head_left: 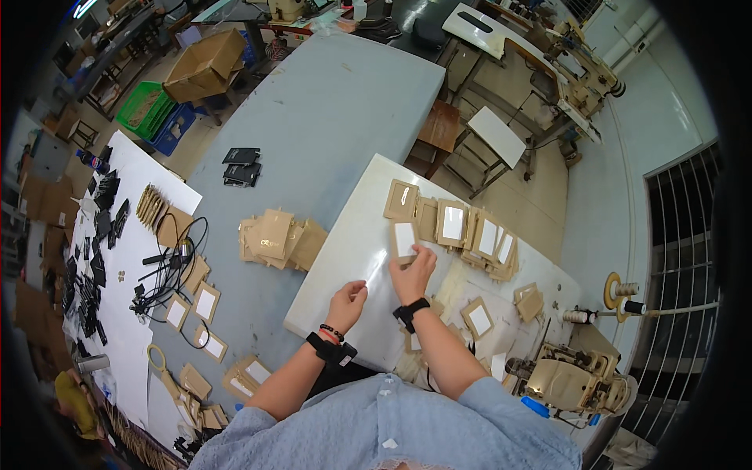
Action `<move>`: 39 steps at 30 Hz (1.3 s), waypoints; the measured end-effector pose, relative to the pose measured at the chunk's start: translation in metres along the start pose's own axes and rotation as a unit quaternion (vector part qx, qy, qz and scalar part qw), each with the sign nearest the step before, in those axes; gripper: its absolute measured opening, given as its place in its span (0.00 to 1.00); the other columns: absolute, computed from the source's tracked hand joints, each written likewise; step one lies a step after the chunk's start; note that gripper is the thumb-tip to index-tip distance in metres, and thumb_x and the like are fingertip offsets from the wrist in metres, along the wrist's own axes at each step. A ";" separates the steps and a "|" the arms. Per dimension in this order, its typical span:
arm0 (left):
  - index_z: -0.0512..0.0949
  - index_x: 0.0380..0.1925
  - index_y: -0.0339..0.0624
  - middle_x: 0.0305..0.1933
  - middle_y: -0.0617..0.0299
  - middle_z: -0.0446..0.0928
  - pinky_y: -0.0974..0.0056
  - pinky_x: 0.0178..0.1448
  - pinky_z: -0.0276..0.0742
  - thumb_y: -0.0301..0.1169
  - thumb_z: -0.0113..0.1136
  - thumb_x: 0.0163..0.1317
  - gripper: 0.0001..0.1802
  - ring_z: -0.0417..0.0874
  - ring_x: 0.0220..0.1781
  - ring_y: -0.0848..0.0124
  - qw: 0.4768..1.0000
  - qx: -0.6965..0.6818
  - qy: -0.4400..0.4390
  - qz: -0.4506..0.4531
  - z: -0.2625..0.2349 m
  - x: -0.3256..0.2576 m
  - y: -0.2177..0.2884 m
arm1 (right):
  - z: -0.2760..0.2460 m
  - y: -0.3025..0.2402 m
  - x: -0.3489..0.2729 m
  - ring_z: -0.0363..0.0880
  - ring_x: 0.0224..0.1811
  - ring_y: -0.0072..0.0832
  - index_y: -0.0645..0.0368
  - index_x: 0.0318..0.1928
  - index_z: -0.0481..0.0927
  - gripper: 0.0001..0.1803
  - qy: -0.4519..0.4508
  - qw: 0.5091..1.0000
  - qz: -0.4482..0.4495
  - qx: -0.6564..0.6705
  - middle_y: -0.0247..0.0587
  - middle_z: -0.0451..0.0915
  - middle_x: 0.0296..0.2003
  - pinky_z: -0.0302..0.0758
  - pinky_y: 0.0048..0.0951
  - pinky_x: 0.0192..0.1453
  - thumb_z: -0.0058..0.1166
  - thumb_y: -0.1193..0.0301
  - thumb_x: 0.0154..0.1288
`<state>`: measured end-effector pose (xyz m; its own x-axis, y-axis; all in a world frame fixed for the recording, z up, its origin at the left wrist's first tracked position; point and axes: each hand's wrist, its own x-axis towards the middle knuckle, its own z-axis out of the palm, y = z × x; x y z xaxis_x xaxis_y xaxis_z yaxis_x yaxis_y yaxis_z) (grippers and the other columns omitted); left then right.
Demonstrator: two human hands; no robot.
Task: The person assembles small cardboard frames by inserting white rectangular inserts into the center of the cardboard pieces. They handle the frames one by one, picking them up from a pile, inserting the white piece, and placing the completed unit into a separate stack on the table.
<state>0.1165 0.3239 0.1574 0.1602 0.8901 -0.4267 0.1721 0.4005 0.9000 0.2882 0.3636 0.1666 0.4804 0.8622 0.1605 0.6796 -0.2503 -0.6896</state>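
My right hand point(413, 276) grips the lower edge of a tan card holder point(404, 235) with a white window, between thumb and fingers. That holder is over the white sewing table point(352, 262), next to the stacks at its far edge. Just to the left, my left hand point(347, 305) hovers above the same table with its fingers loosely curled and nothing visible in them. Several similar holders lie in overlapping stacks point(453, 222) beyond my right hand. Another loose holder point(477, 317) rests to the right of my right forearm.
A sewing machine point(572, 380) stands at the right, near thread spools point(578, 316). On the grey table point(337, 102) are a pile of tan pieces point(274, 235) and black packets point(241, 167). Tangled black cables point(168, 270) lie at the left. A stool point(497, 135) stands beyond.
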 end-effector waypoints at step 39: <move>0.59 0.64 0.31 0.64 0.46 0.68 0.53 0.67 0.70 0.23 0.52 0.60 0.30 0.72 0.64 0.57 0.895 -0.354 -0.191 -0.194 -0.038 0.001 0.045 | -0.118 0.002 0.037 0.70 0.55 0.30 0.59 0.65 0.62 0.31 -0.035 0.876 0.188 0.443 0.40 0.71 0.54 0.65 0.32 0.61 0.58 0.64 0.65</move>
<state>0.0878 0.3504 0.2006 0.5659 0.5686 -0.5970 -0.3508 0.8214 0.4498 0.3721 0.3430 0.2544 0.5218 0.8250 -0.2172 -0.2314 -0.1082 -0.9668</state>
